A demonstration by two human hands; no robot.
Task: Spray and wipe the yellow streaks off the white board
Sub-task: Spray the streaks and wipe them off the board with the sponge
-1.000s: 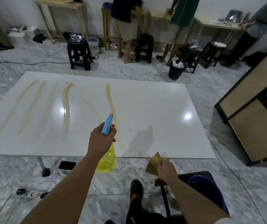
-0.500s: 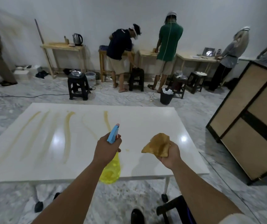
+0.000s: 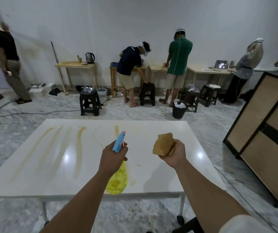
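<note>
A white board (image 3: 160, 132) lies flat on a wheeled frame in front of me. Several yellow streaks (image 3: 79, 150) run lengthwise over its left and middle part. My left hand (image 3: 113, 157) grips a yellow spray bottle (image 3: 117, 182) with a blue nozzle pointing out over the board's middle. My right hand (image 3: 175, 153) holds a folded tan sponge cloth (image 3: 164, 144) raised above the board's right half. A small yellow spot (image 3: 138, 165) sits between my two hands.
A tall wooden panel crate (image 3: 266, 137) stands close to the board's right side. Black stools (image 3: 89, 101) and a black bin (image 3: 178, 109) stand beyond the board, with cables on the marble floor. Several people work at wooden tables (image 3: 77, 65) along the far wall.
My head has tilted up, bringing the far wall and people into view. My right hand rose from below the board's near edge to above its right half, with the cloth in it.
</note>
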